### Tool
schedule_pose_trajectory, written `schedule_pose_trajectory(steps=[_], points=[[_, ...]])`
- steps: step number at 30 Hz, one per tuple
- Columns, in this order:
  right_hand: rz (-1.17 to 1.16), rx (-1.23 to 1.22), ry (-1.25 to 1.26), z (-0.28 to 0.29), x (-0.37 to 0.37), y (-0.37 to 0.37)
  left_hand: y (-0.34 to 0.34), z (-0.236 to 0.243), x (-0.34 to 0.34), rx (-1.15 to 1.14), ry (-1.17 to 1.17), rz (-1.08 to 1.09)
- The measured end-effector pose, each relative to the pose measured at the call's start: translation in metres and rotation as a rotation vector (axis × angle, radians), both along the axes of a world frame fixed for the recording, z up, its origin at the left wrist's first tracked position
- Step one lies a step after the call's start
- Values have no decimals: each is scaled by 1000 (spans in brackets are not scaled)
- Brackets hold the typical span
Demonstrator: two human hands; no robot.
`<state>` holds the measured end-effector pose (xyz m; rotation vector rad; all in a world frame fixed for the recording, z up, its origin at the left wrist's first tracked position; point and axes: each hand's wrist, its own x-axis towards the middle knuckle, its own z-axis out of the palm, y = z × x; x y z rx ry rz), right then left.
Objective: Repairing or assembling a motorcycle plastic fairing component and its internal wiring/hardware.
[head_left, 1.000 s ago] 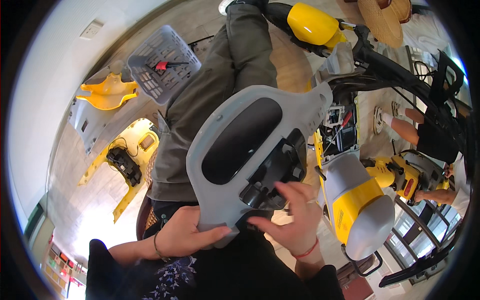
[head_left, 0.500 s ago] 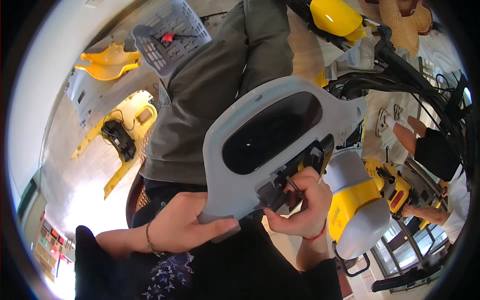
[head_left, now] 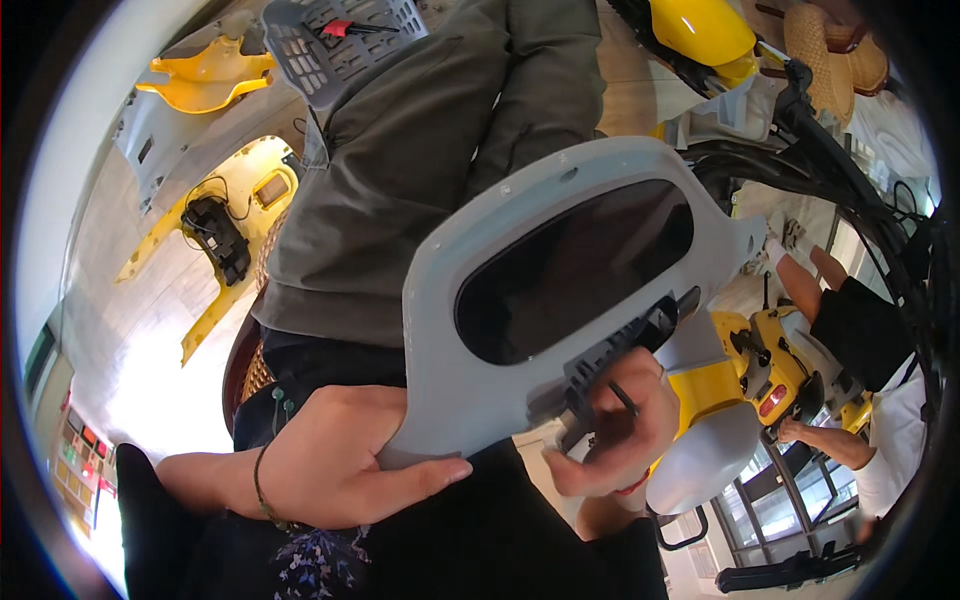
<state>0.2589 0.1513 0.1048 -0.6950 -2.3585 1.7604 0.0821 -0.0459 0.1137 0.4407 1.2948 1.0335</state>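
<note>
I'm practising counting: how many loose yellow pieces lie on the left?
2: a curved yellow piece left of the grey basket, and a bigger yellow panel lower in the picture, with a black part on it. More may be hidden.

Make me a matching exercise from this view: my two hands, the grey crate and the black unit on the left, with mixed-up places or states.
Things:
1. Left hand
2. Grey crate
3. Right hand
4. Black unit

Places or states:
A. Has its fingers curled at the black part below the oval window
B. Lies on the yellow frame
C. Grips the lower left end of the grey panel
D. Contains a red and black item

Pairs: 1-C, 2-D, 3-A, 4-B
</note>
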Motion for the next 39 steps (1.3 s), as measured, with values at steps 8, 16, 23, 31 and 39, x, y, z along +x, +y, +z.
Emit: schedule_pose_trajectory(steps=[8,16,23,31,39], points=[[90,59,13,6,-12,-1,-7,0,-1,26,57,-33],[8,57,-20,6,-9,-8,-5,-4,-2,4,73,39],[79,117,-43,11,-8,-1,-6,-17,-6,22,2,-54],[-13,11,-67,14,-7,-9,-3,-17,-5,-10,-48,32],[-93,91,29,16,2,-16,-2,-7,-2,60,100,10]])
